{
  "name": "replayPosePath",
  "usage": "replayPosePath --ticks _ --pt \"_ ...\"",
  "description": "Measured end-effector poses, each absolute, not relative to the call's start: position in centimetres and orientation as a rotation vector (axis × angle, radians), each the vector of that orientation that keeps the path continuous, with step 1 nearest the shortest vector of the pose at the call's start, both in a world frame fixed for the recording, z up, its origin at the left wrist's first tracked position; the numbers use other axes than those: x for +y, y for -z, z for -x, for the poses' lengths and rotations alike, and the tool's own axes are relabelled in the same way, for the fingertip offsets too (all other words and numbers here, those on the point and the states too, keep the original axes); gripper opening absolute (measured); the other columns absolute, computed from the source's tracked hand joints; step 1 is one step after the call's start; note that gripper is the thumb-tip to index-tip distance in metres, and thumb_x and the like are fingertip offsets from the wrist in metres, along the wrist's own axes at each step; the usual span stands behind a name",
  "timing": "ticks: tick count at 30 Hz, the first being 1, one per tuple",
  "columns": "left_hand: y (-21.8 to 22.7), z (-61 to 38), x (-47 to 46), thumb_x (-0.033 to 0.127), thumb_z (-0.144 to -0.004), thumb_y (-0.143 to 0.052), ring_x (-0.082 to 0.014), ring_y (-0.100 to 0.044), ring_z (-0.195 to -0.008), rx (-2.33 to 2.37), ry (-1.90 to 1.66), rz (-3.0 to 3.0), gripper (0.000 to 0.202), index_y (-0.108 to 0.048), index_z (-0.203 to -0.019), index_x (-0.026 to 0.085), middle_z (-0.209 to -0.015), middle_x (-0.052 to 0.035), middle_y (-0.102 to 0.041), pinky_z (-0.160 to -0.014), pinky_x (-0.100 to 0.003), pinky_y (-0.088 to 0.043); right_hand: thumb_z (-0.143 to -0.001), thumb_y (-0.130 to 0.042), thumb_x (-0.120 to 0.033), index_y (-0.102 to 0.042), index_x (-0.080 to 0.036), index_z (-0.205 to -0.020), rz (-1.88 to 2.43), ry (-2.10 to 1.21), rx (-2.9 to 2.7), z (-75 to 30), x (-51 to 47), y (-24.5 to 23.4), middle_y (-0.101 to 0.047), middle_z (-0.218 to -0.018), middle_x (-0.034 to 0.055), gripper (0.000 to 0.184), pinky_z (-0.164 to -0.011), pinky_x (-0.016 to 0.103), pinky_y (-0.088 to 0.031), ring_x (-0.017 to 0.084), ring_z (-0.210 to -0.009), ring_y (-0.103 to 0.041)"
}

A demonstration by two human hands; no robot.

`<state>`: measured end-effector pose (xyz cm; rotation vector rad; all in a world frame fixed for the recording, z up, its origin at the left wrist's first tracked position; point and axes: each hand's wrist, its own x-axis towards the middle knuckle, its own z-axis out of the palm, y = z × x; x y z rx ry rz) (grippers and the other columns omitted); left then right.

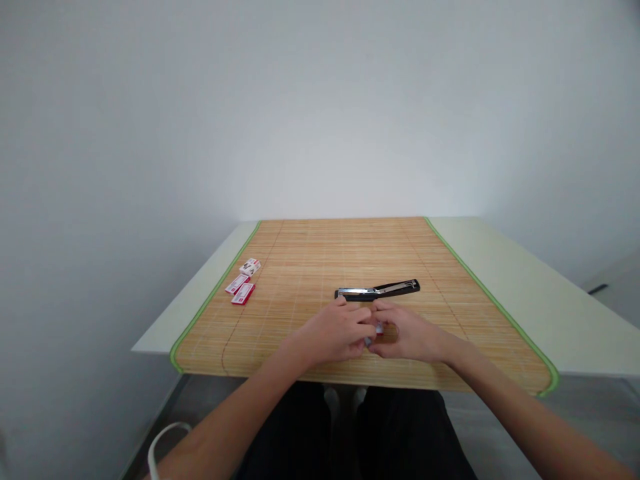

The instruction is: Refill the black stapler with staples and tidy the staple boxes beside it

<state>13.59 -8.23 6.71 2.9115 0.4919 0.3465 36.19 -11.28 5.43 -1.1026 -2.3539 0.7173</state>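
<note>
My left hand (336,331) and my right hand (414,333) meet over the near part of the mat, fingers bent and closed around a small red-and-white box (379,328). Most of the box is hidden by the fingers; a pale bluish bit shows at its lower left. Just beyond my fingertips lies a black stapler (395,288), folded wide open with its metal staple channel exposed. Both hands are close to the stapler, but whether the left fingertips touch it I cannot tell.
At the left of the bamboo mat (310,253) lie two red-and-white boxes (243,294) and a white patterned box (250,267). The green-edged mat covers the middle of a white table (520,293), which stands against a wall. A white cable (163,433) hangs by my left forearm.
</note>
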Motion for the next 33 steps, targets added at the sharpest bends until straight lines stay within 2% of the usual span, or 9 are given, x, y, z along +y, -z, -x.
replayPosePath --ticks 5,10,16,18,23,33 --pt "-6.3 -12.5 -7.6 0.017 -0.088 -0.060 -0.0233 -0.061 -0.104 0.597 -0.500 -2.740 0.027 -0.070 -0.111 0.029 -0.109 -0.0044 -0.066 -0.095 -0.039 -0.043 -0.084 -0.073 -0.031 -0.075 -0.027 -0.096 1.133 -0.570 -2.346 -36.3 -11.4 -5.1 -0.066 -0.096 0.0039 0.013 -0.082 0.035 -0.055 0.021 -0.090 -0.064" --pt "-3.3 -10.0 -3.8 0.020 -0.092 -0.055 -0.0192 -0.059 -0.096 1.046 -0.866 -2.283 0.034 -0.066 -0.124 0.025 -0.108 -0.0045 -0.065 -0.086 -0.033 -0.049 -0.088 -0.070 -0.037 -0.074 -0.030 -0.107 1.141 -0.482 -2.265 -36.6 -11.1 -4.6 -0.066 -0.104 0.0053 0.020 -0.083 0.037 -0.057 0.022 -0.095 -0.065" --pt "0.5 -9.1 -0.1 0.041 -0.086 -0.076 -0.0227 -0.056 -0.114 1.010 -0.822 -2.298 0.047 -0.067 -0.130 0.030 -0.118 -0.0048 -0.063 -0.101 -0.038 -0.045 -0.089 -0.071 -0.039 -0.072 -0.030 -0.116 1.173 -0.343 -2.139 -35.9 -8.4 -4.1 -0.065 -0.107 0.0055 0.029 -0.087 0.037 -0.055 0.022 -0.097 -0.066" --pt "1.1 -9.4 0.4 0.046 -0.083 -0.078 -0.0236 -0.057 -0.113 1.043 -0.811 -2.311 0.049 -0.068 -0.129 0.031 -0.118 -0.0046 -0.063 -0.102 -0.039 -0.045 -0.090 -0.069 -0.037 -0.073 -0.030 -0.115 1.204 -0.305 -2.110 -35.4 -7.2 -4.0 -0.065 -0.104 0.0047 0.027 -0.084 0.035 -0.055 0.020 -0.093 -0.066" --pt "2.0 -10.0 1.2 0.047 -0.082 -0.080 -0.0239 -0.059 -0.107 1.131 -0.812 -2.347 0.033 -0.075 -0.111 0.031 -0.108 -0.0028 -0.066 -0.097 -0.037 -0.045 -0.090 -0.068 -0.036 -0.075 -0.030 -0.108 1.291 -0.249 -2.121 -34.5 -4.9 -3.8 -0.066 -0.103 0.0026 0.020 -0.080 0.031 -0.053 0.018 -0.092 -0.066" --pt "2.2 -10.2 1.0 0.049 -0.079 -0.081 -0.0227 -0.061 -0.097 1.137 -0.843 -2.361 0.033 -0.075 -0.105 0.029 -0.100 -0.0024 -0.067 -0.090 -0.036 -0.046 -0.089 -0.065 -0.048 -0.069 -0.023 -0.092 1.649 0.084 -1.925 -31.4 -5.0 -2.1 -0.064 -0.099 0.0057 0.025 -0.082 0.033 -0.049 0.022 -0.091 -0.064"
